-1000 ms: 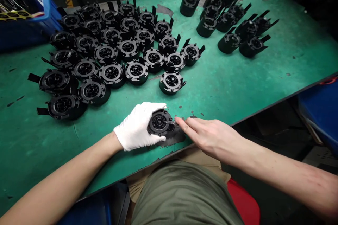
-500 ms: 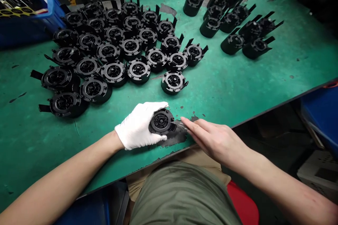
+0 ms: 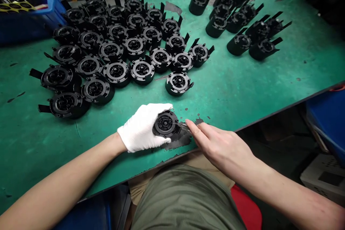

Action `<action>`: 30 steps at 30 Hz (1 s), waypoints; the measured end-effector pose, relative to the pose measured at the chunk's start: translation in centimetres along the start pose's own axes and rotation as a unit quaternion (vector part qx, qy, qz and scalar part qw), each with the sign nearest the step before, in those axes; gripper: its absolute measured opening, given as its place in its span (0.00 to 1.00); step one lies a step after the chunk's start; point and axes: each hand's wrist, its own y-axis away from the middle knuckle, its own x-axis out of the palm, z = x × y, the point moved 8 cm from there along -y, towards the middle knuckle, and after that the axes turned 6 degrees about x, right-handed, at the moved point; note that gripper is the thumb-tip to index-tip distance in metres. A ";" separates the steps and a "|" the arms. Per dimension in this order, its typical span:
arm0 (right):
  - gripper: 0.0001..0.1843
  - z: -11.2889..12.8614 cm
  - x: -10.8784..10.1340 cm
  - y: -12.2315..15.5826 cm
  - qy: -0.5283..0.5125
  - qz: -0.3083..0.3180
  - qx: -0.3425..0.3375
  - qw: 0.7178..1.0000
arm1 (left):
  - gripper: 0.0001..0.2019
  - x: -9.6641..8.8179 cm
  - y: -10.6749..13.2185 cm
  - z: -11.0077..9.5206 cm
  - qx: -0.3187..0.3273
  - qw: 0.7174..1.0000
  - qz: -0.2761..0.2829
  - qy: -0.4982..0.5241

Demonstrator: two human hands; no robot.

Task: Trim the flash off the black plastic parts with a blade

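Note:
My left hand [image 3: 141, 129], in a white glove, grips a round black plastic housing [image 3: 165, 123] from its left side, thumb and fingers curved round the rim. The housing's face, with rings and small bosses, points up toward me. My bare right hand [image 3: 212, 134] is closed on a thin metal tool that looks like tweezers [image 3: 184, 126]. The tool's tip reaches the right part of the housing's face; whether it touches cannot be made out. Just beyond my hands, a similar black housing [image 3: 178, 83] stands apart on the green table.
Many like housings [image 3: 115, 73] stand in a crowded group at the left and middle of the green tabletop [image 3: 269, 90]. Taller black cylindrical housings [image 3: 238, 44] stand at the back right. A blue bin [image 3: 51, 10] with parts sits at the far left. The table's near edge runs diagonally beside me.
The view has shifted very slightly. My left hand keeps its grip on the housing, and my right hand with the metal tool stays in nearly the same place, its wrist turned a little.

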 end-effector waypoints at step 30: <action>0.33 -1.0 0.3 -1.6 0.030 0.041 -0.178 0.983 | 0.44 0.1 -0.1 0.2 0.004 1.000 0.001 0.016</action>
